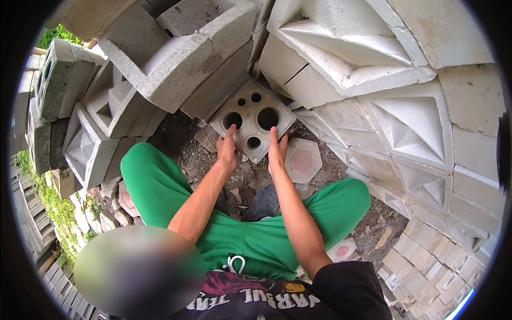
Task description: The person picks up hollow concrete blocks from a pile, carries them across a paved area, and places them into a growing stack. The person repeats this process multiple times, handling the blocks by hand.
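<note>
A square grey concrete block [250, 121] with several round holes of different sizes is between my hands, one corner pointing toward me. My left hand [226, 148] grips its near left side, the thumb on top beside a large hole. On the near right side my right hand [277, 150] holds it the same way, thumb up by the largest hole. The fingers of both hands are partly hidden at the block's sides. Whether the block rests on the ground or is lifted, I cannot tell. Close to my right hand lies a hexagonal paving tile [302, 161] with a pinkish centre.
Stacked concrete blocks [184, 69] rise at the front left. White blocks with triangular relief [408, 125] form a tall stack on the right. Rubble and dirt [242, 184] cover the ground by my feet. Paler small blocks [426, 261] are piled at the lower right.
</note>
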Available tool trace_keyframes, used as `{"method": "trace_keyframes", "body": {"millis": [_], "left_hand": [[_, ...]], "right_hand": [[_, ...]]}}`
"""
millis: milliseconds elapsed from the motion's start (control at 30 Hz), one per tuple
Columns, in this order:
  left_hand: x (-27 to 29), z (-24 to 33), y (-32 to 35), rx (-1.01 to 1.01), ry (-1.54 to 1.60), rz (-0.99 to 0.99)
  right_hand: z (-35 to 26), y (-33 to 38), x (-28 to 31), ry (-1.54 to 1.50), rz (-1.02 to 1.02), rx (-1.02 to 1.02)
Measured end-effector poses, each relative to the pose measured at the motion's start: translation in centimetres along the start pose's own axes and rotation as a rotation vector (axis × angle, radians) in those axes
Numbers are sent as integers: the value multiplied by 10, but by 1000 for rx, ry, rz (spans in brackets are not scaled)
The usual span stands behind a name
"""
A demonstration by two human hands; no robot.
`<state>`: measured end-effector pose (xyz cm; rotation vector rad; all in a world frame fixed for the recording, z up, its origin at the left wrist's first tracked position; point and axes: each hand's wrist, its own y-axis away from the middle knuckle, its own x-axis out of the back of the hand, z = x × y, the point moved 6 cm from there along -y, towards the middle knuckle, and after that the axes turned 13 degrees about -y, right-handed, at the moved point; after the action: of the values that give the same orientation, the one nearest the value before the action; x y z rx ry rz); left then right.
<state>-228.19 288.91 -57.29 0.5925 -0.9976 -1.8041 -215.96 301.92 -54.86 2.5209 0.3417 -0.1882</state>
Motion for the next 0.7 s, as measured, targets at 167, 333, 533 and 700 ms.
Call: {"method": "trace_keyframes", "body": {"millis": [167, 333, 533, 700], "left_hand": [[11, 2, 88, -35, -71, 51], [36, 38, 206, -180, -37, -15], [104, 98, 322, -150, -11, 91], [163, 119, 392, -48, 216, 205]], "right_hand": [[-12, 86, -12, 68, -1, -238], [-74, 185, -48, 183, -210, -316], [-149, 275, -79, 365, -303, -422], [-185, 332, -129, 605, -508, -431]]}}
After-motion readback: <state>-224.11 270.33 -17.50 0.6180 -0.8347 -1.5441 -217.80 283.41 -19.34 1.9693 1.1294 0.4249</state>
